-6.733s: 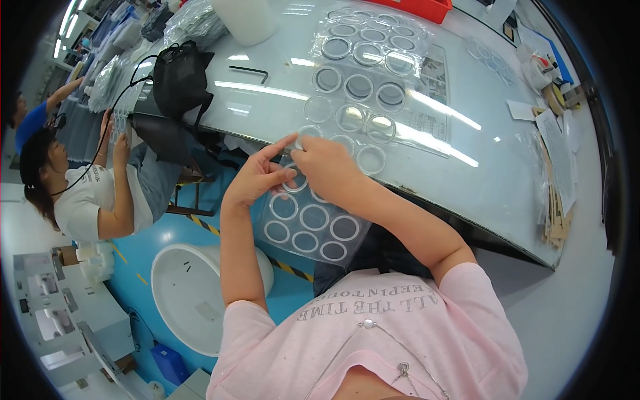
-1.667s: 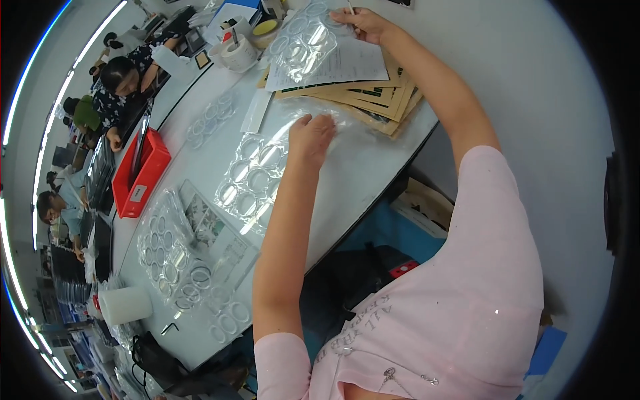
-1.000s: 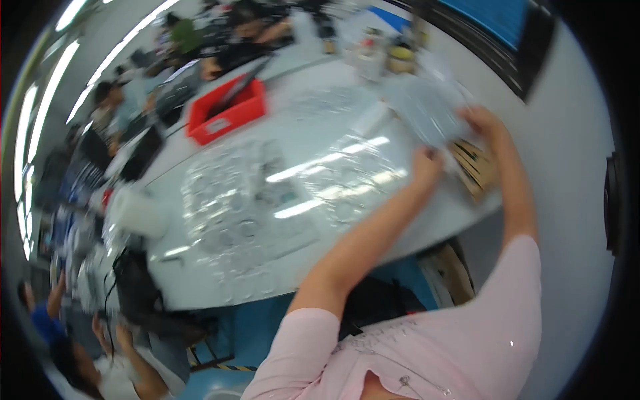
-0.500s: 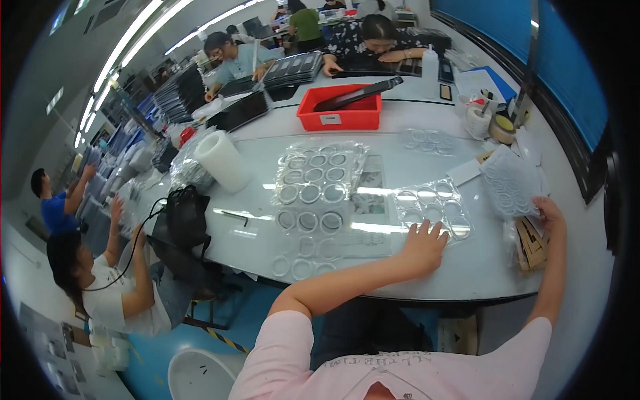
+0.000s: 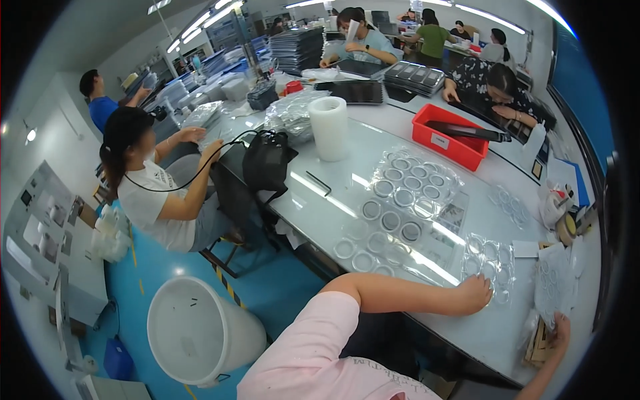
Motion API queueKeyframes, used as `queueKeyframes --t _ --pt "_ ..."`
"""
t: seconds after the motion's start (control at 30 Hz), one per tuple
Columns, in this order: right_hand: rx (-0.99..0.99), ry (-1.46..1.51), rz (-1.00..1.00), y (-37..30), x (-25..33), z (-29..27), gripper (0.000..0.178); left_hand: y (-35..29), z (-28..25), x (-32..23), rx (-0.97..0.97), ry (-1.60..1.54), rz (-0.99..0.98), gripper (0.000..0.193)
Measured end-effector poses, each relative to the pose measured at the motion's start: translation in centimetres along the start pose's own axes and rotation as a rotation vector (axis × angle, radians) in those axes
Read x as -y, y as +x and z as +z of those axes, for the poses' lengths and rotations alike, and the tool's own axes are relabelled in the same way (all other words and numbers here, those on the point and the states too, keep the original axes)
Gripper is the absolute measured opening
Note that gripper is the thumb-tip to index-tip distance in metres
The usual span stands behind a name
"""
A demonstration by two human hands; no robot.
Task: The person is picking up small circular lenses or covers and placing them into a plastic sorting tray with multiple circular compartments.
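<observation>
My left hand rests on the near edge of a clear plastic sheet of rings, its fingers curled closed at that edge. Over to the right, my right hand pinches the lower edge of a whitish, see-through bag of rings. Its fingertips are partly hidden by the bag. Left of my left hand lies a larger batch of clear sheets with rings. Several more rings lie nearer the table's front edge.
A red bin holding a long black part stands farther back. A white roll, a black hex key and a black bag lie leftward. Co-workers sit around the table. A white bucket stands on the floor.
The view has swung left, so the table sits farther right. My left hand's fingers, spread before, are now curled at the sheet's near edge. My right hand stays at the bag.
</observation>
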State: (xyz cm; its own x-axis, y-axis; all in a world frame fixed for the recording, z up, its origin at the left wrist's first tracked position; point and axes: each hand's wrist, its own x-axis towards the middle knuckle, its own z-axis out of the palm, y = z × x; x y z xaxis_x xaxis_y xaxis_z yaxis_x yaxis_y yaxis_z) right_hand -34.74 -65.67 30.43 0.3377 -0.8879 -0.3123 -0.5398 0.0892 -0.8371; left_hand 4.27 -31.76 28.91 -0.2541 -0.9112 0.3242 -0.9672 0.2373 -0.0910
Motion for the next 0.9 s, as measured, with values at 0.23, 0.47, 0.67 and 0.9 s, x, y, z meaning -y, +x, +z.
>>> queueKeyframes --t 0.23,0.47,0.67,0.9 --pt "-0.068 -0.181 -0.087 -0.4 0.7 -1.7 0.02 0.8 -2.4 0.8 0.067 -0.145 0.024 0.044" --pt "-0.53 -0.604 -0.407 1.6 -0.4 -3.0 0.02 1.2 -2.3 2.6 -0.155 -0.664 -0.285 0.034" --pt "0.064 -0.351 -0.211 -10.5 18.1 16.2 0.036 -0.3 -2.1 3.8 -0.457 -0.978 -0.431 0.034" --pt "0.258 -0.093 -0.298 -10.3 19.7 22.3 0.039 -0.1 -3.0 2.7 -0.627 -0.877 -0.208 0.041"
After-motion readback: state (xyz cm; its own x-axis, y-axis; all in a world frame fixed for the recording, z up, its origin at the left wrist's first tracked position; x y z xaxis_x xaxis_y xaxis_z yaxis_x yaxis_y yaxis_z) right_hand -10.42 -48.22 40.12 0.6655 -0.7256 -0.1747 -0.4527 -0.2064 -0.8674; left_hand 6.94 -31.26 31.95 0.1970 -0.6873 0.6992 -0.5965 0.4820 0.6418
